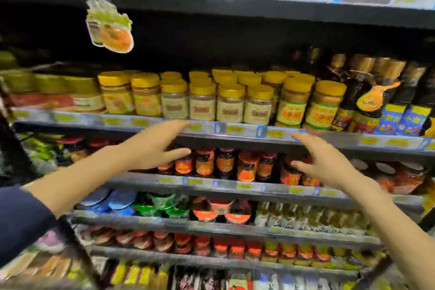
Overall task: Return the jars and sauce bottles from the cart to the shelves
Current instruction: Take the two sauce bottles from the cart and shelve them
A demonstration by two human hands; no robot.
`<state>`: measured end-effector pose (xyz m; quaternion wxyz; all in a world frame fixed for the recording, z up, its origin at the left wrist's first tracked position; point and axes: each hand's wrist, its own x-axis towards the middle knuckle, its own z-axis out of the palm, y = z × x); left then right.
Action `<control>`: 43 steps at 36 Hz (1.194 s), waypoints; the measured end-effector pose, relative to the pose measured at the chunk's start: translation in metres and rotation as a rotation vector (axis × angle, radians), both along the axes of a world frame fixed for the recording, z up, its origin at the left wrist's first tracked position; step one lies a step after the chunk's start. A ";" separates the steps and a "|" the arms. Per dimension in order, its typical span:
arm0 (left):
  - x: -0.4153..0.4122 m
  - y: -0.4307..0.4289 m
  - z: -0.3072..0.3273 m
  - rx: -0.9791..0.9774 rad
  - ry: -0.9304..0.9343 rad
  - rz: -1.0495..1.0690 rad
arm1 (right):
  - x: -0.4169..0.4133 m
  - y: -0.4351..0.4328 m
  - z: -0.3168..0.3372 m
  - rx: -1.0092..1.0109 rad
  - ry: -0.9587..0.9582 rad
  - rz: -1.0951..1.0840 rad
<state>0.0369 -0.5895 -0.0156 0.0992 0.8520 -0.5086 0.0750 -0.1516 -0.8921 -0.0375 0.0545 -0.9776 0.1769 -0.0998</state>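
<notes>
Both of my hands are stretched out in front of a store shelf unit, empty, with fingers spread. My left hand (157,146) hovers just below the shelf rail (235,130) that carries several yellow-lidded jars (230,103). My right hand (322,160) is at the same height, to the right, in front of red-labelled sauce jars (247,165) on the shelf below. Dark sauce bottles (362,92) stand at the right end of the yellow-jar shelf. No cart is in view.
A cardboard promo tag (109,26) hangs from the upper shelf at the left. Lower shelves hold green and red packets (179,209), pale bottles (306,216) and more red jars (211,245). The image is blurred.
</notes>
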 end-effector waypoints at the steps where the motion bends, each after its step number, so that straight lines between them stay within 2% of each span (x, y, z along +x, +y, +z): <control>1: 0.000 0.022 -0.004 0.013 0.012 0.034 | 0.002 0.013 -0.003 -0.001 0.013 0.009; 9: -0.007 0.202 -0.035 0.125 0.181 0.385 | 0.053 0.136 -0.029 -0.002 0.172 0.238; 19: -0.025 0.387 -0.064 0.184 0.186 0.766 | 0.166 0.308 -0.054 -0.039 0.241 0.648; 27: -0.013 0.483 -0.088 0.218 0.201 1.050 | 0.265 0.449 -0.058 -0.007 0.284 0.970; 34: 0.003 0.543 -0.099 0.254 0.312 1.288 | 0.339 0.553 -0.062 -0.015 0.315 1.187; 43: 0.000 0.601 -0.126 0.171 0.408 1.510 | 0.392 0.667 -0.074 -0.016 0.366 1.434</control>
